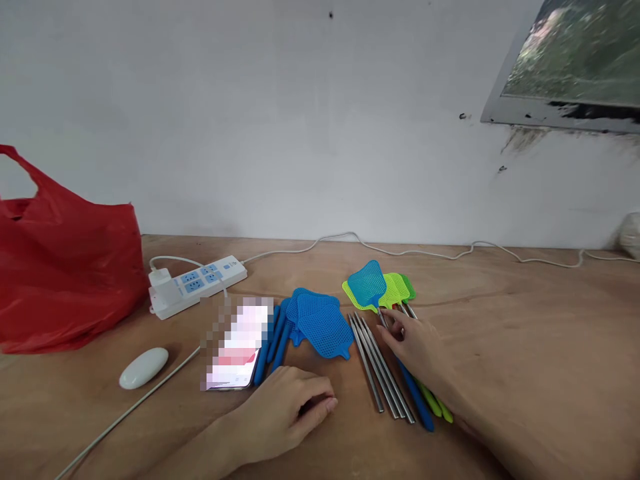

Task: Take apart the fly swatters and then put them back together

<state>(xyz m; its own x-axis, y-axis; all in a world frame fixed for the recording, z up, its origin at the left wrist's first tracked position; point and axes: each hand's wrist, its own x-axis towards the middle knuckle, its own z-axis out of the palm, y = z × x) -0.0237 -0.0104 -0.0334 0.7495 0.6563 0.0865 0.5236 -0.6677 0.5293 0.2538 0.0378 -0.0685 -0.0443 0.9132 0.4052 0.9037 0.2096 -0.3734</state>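
Note:
My right hand (413,343) has its thumb and fingers closed round the metal shaft of a blue fly swatter (367,283), just below the head. The swatter's blue handle (415,397) points toward me. Beneath it lie several green fly swatters (395,290), partly hidden by my hand. My left hand (297,410) rests on the table with its fingers curled in, and nothing shows in them. Between the hands lie several loose metal rods (380,367). Beyond my left hand sits a stack of blue swatter heads (325,323), beside several blue handles (280,337).
A lit phone (240,353), its screen blurred, lies left of the blue handles. Farther left are a white mouse-shaped object (144,368), a white power strip (200,283) with cords and a red plastic bag (70,267). A pale wall (310,133) borders the wooden table (540,333).

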